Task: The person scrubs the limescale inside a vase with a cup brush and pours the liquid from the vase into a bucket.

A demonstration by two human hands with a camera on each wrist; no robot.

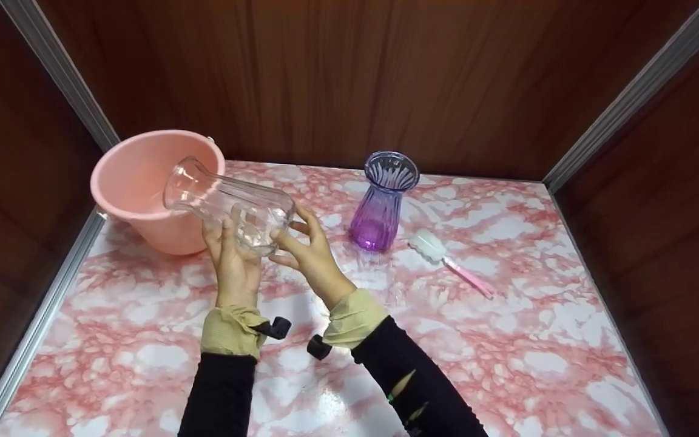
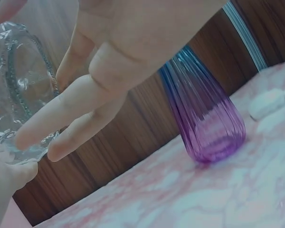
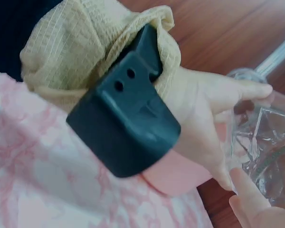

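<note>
A clear glass vase (image 1: 252, 203) is held tilted in the air, its flared mouth toward the pink bucket (image 1: 161, 233) and overlapping the bucket's rim in the head view. My left hand (image 1: 234, 273) grips its body from below. On the right, my right hand (image 1: 316, 258) holds the base end between thumb and fingers. The left wrist view has the right hand (image 2: 114, 52) large in front, fingers on the patterned glass (image 2: 19, 85). From the right wrist, the left hand (image 3: 194, 114) is seen around the vase (image 3: 270, 137).
A blue-to-purple ribbed vase (image 1: 380, 209) stands upright right of the hands. Beside it lies a brush with a white sponge head (image 1: 427, 246) and a pink handle (image 1: 471, 278). Brown wood-grain panels (image 1: 325, 79) enclose the pink marbled tabletop (image 1: 507, 352).
</note>
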